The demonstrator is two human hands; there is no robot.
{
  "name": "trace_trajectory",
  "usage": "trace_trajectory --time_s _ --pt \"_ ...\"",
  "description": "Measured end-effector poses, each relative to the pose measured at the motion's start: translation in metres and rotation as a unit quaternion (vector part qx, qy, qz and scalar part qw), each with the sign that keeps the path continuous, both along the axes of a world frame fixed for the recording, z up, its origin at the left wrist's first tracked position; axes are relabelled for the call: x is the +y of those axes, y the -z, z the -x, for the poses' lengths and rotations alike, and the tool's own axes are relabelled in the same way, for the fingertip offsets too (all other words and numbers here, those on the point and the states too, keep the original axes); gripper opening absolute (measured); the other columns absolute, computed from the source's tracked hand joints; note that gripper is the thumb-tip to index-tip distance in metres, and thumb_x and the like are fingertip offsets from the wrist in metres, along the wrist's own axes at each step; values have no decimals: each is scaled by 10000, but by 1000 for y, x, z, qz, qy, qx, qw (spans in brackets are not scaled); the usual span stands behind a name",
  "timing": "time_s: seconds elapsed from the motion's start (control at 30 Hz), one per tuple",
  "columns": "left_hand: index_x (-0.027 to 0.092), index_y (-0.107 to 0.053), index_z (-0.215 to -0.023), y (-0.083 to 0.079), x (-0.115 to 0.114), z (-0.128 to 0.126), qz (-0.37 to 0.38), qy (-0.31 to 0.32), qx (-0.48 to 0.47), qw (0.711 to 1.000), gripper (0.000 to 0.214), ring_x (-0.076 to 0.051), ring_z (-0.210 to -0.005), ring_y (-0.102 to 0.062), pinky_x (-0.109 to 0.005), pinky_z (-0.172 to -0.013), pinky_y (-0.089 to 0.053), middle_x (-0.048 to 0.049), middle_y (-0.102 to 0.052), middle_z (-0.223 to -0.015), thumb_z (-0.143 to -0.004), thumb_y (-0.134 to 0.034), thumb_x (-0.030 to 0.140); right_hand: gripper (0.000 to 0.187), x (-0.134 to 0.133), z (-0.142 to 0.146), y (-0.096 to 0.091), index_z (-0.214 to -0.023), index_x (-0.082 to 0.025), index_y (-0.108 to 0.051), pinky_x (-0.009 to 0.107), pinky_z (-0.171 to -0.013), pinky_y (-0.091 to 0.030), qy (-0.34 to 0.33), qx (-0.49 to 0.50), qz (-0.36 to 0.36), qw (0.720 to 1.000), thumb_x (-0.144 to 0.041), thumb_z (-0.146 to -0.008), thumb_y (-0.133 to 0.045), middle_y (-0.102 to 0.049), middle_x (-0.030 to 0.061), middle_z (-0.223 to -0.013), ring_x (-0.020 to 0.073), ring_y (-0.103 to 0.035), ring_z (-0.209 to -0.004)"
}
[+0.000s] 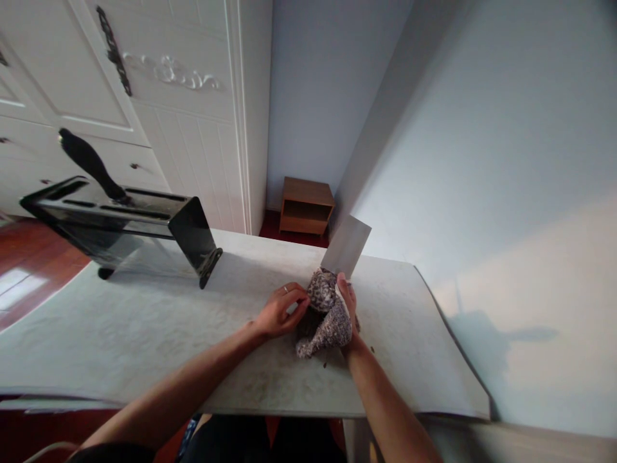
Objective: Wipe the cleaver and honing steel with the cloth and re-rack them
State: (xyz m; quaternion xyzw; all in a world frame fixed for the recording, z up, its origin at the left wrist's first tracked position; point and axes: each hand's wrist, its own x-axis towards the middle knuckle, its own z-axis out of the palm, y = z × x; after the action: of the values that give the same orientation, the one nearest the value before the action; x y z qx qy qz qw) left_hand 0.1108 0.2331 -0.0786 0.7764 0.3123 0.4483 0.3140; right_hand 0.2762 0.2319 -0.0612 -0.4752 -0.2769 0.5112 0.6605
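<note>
Fuzzy cloth (335, 326), gripped in right hand (349, 301) against metal blade (348, 245): likely soft, light, best held by thick folds; at left hand (280, 311), can't tell if pinched.

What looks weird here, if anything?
Small dark bits lie near the cloth, and brownish smudges mark the table. They look odd because the table is mostly pale; I can't tell what the bits are.

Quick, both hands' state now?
Left hand: curled, fingertips at the cloth; pinch can't be told.
Right hand: closed on cloth, metal blade above.
</note>
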Motion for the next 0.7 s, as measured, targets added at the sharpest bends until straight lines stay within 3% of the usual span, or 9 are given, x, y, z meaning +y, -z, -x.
trace_trajectory --time_s 0.17,0.27,0.47,0.6,0.7 --pt "177 -641 -883 -6 -9 -1 -63 36 79 994 227 -104 -787 -576 -222 -739 -459 -58 -647 -830 -924 -454 298 411 1 -1 8 -931 -168 -552 302 -741 -466 -52 20 -21 998 -564 -839 -612 -581 11 -838 142 -545 -719" --pt "210 -639 -993 -6 -13 -7 -54 2 149 987 235 -121 -858 -609 -234 -781 -479 -45 -671 -939 -927 -474 365 379 -2 1 10 -906 -177 -529 278 -686 -457 -78 5 -17 997 -544 -853 -612 -546 -4 -800 130 -526 -699" --pt "225 -622 -1011 -5 -11 -12 73 -94 141 983 267 -139 -898 -614 -243 -807 -491 -20 -656 -1020 -861 -624 446 417 -7 4 10 -949 -209 -497 287 -703 -469 -78 -69 -10 995 -584 -817 -622 -555 14 -870 149 -539 -756" --pt "205 -583 -1046 -6 -9 -14 184 -134 109 968 331 -153 -860 -607 -244 -745 -467 -19 -657 -969 -795 -726 366 548 -8 7 8 -882 -217 -470 298 -697 -475 -55 -108 21 992 -682 -686 -683 -557 18 -854 166 -546 -771" --pt "203 -555 -1053 -8 -7 -16 251 -135 75 956 348 -144 -831 -593 -231 -710 -434 -8 -652 -947 -769 -736 292 564 -10 9 4 -862 -220 -475 297 -665 -470 -53 -114 18 992 -699 -665 -697 -556 24 -816 169 -533 -744"
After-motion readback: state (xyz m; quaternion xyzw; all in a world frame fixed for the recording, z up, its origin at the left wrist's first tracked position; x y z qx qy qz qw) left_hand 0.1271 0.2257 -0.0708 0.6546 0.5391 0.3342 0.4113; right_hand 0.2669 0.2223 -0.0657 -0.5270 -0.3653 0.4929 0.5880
